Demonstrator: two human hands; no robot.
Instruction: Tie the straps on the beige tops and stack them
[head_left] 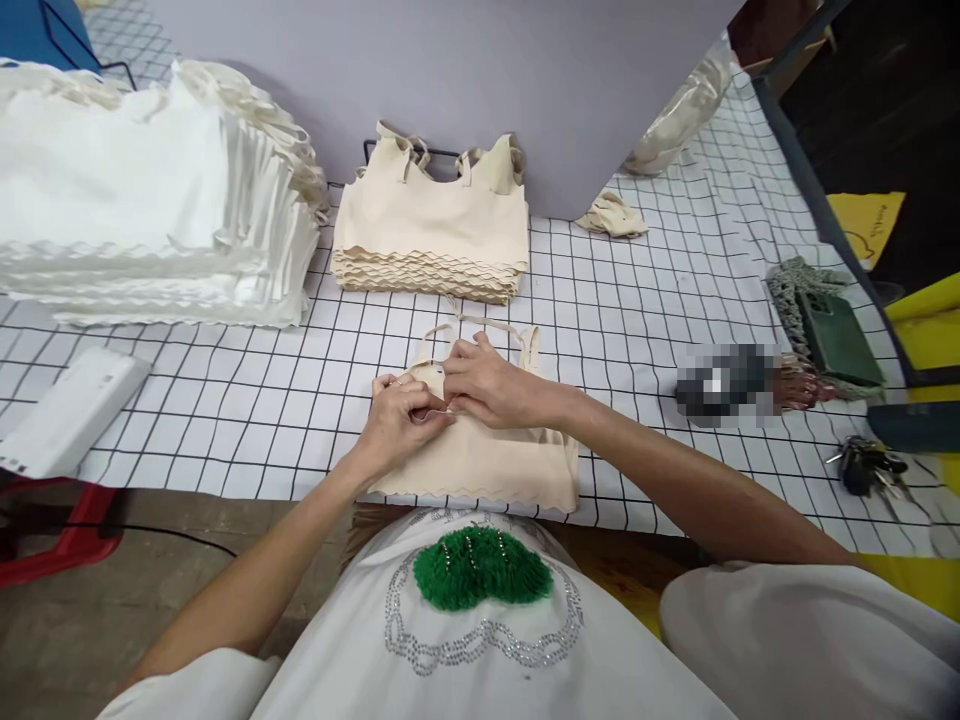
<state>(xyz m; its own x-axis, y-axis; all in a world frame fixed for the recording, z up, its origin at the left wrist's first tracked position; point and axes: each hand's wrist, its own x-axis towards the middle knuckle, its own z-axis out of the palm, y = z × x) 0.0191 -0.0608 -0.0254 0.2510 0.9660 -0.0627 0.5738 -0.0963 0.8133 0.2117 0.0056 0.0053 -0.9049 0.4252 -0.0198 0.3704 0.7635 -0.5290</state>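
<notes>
Cream fabric is what both of my hands are working on: a small strappy top (480, 450) lies flat on the bench (637, 300) right in front of me, its scalloped hem toward my body and its thin straps pointing away. My left hand (401, 410) is curled, fingers pressed together and pinching the upper edge of the top near its left strap. My right hand (487, 385) sits just beside it, touching it, fingers bent down onto the same edge and gripping the fabric there; the exact spot the fingertips hold is hidden by the knuckles.

Beyond my hands, away from me, stands a neat stack of cream tops (431, 235) with their straps up against a grey wall panel (450, 70). To the left of that, well apart from my left hand, is a much bigger pile of white garments (150, 190). Nearer on the left lies a white box-shaped device (71, 410) at the bench edge.

Off to the right of my right hand, a small crumpled cream piece (613, 215) lies by the panel. Farther right are a dark green phone (840, 340) resting on a knitted pouch (795, 285) and a bunch of keys (866, 465). The bench cover is white with a black grid.
</notes>
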